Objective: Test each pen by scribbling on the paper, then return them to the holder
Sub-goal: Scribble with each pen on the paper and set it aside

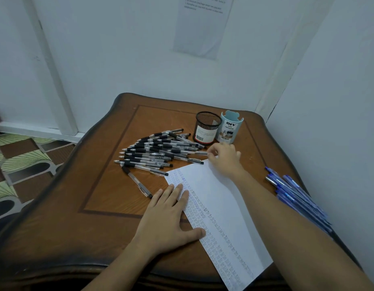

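A white sheet of paper [219, 198] with rows of small scribbles lies slanted on the wooden table [110, 208]. My left hand [169, 217] lies flat on its left edge with fingers straight. My right hand [223, 157] is at the paper's far corner, its fingertips pinching the end of one black pen from the pile of several clear black-grip pens [158, 152]. One black pen [137, 182] lies apart, nearer to me. A black mesh holder [206, 128] and a pale blue holder [229, 128] stand behind the pile.
Several blue pens [297, 196] lie in a heap along the table's right edge by the wall. White walls close in the back and right. A printed sheet [200, 24] hangs on the back wall. Patterned floor shows at the left.
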